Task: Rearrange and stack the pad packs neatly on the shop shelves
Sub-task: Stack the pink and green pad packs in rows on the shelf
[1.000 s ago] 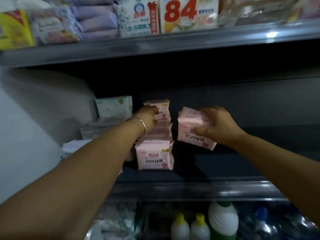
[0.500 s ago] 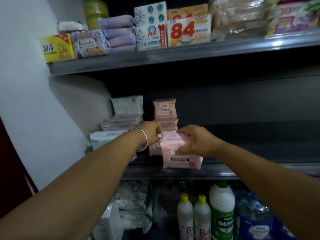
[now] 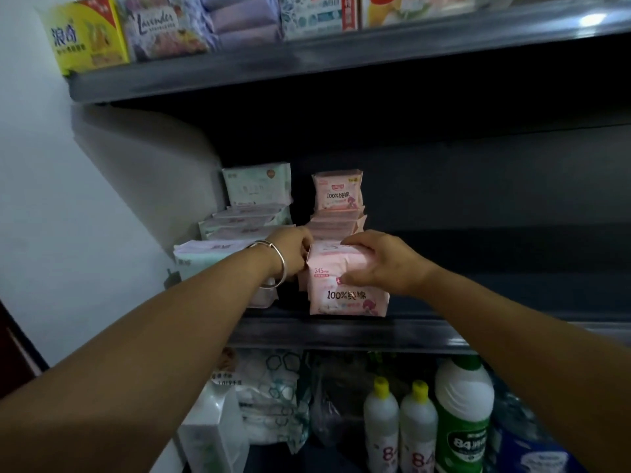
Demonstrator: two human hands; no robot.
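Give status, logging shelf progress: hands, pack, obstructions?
Right hand grips front pink pack. Left hand at its left edge, grip unclear. Pink stack directly behind.

Glossy pink plastic-wrapped pad pack, pale mint film-wrapped packs at nine o'clock, shiny metal bangle, smooth grey metal shelf edge, glossy plastic bottles at six o'clock

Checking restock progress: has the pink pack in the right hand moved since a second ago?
Yes. The pink pack moved left and down to the shelf's front edge.
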